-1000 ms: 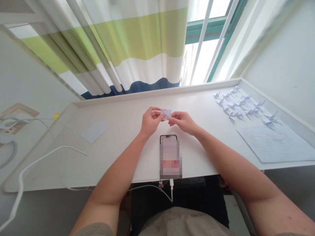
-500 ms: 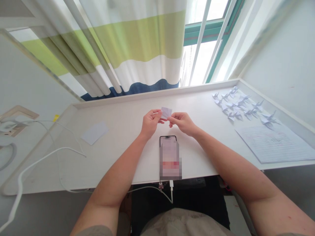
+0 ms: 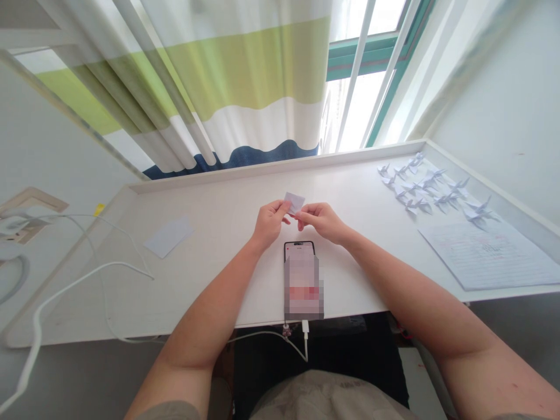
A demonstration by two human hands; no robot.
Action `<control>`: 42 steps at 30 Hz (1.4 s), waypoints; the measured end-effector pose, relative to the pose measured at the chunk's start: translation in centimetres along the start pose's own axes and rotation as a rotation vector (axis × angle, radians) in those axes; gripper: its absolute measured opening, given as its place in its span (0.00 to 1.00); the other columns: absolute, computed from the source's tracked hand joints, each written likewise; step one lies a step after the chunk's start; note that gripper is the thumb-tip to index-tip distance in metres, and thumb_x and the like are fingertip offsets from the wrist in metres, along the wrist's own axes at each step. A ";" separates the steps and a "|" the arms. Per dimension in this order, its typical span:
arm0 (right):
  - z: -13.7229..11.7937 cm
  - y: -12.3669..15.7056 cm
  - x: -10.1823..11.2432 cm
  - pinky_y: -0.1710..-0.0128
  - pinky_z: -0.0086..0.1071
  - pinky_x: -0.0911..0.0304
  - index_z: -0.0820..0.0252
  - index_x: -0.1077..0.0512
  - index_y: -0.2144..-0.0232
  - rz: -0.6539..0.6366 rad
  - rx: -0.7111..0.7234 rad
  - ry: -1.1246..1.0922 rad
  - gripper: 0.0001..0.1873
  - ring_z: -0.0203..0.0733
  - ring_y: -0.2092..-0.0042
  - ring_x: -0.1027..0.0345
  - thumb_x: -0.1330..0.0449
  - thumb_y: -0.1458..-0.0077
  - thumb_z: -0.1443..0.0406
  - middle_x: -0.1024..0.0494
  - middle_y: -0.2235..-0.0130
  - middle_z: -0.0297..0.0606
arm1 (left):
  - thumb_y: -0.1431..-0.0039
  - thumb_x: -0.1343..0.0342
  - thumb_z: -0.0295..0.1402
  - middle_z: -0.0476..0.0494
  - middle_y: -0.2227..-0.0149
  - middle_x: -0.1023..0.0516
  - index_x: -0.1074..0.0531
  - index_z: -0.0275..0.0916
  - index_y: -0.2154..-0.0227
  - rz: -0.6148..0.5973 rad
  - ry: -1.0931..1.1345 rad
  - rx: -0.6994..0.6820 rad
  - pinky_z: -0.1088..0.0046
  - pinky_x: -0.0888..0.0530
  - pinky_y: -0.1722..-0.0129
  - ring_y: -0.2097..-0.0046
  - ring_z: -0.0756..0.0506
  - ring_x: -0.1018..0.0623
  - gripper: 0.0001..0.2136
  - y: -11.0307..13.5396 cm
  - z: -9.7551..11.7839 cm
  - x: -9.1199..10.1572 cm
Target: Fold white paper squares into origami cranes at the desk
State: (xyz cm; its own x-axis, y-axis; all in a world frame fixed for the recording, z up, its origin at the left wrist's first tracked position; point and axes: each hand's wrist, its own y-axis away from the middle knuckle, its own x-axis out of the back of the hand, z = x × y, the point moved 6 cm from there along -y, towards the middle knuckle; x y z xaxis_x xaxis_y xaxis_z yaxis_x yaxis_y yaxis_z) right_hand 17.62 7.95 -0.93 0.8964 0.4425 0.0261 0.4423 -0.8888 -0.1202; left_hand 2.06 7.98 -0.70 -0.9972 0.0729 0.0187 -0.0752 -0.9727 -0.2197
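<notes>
A small square of white folded paper (image 3: 296, 201) is held up over the middle of the desk. My left hand (image 3: 269, 224) pinches its left edge between thumb and fingers. At the lower right corner, my right hand (image 3: 322, 221) grips it with thumb and forefinger. The fingertips partly cover the paper, so its fold lines are hard to make out. Just below the hands lies a phone (image 3: 300, 251) with a blurred screen and a cable plugged into its lower end.
Several white paper cranes (image 3: 431, 186) stand at the right rear of the white desk (image 3: 219, 245). In front of them lies a lined sheet with writing (image 3: 490, 256). Blank white paper (image 3: 168, 236) rests on the left. A white cable (image 3: 87, 271) crosses the left side.
The paper square has tilted slightly and shifted a little left. My right hand has moved slightly left, closer to my left hand. Everything else stays in place.
</notes>
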 end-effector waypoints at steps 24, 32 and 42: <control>0.4 0.0 0.1 0.59 0.40 0.26 0.57 0.24 0.78 0.013 -0.059 -0.146 0.21 0.39 0.68 0.26 0.23 0.51 0.51 0.20 0.74 0.36 | 0.45 0.30 0.51 0.46 0.74 0.20 0.21 0.38 0.76 0.008 0.009 0.008 0.72 0.25 0.70 0.71 0.49 0.24 0.20 0.2 0.4 0.0; 0.5 0.0 -0.2 0.58 0.40 0.25 0.60 0.19 0.74 -0.049 -0.049 -0.063 0.21 0.42 0.66 0.24 0.25 0.49 0.48 0.17 0.71 0.40 | 0.41 0.33 0.50 0.48 0.79 0.27 0.25 0.39 0.79 -0.037 -0.009 0.031 0.71 0.30 0.72 0.74 0.50 0.30 0.20 0.4 0.6 -0.2; 0.2 0.1 -0.9 0.61 0.40 0.25 0.58 0.20 0.77 -0.114 -0.081 -0.138 0.12 0.41 0.70 0.25 0.27 0.50 0.58 0.20 0.75 0.35 | 0.33 0.41 0.49 0.49 0.79 0.30 0.28 0.40 0.80 -0.022 -0.133 -0.095 0.70 0.33 0.71 0.74 0.50 0.31 0.23 1.0 1.6 -0.8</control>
State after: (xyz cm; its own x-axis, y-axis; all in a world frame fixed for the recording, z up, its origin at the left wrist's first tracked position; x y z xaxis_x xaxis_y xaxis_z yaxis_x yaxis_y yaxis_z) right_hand 16.83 7.53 -1.16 0.8302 0.5480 -0.1022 0.5466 -0.8362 -0.0435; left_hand 2.83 6.59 0.59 -0.9867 0.0580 0.1520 -0.1032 -0.9454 -0.3092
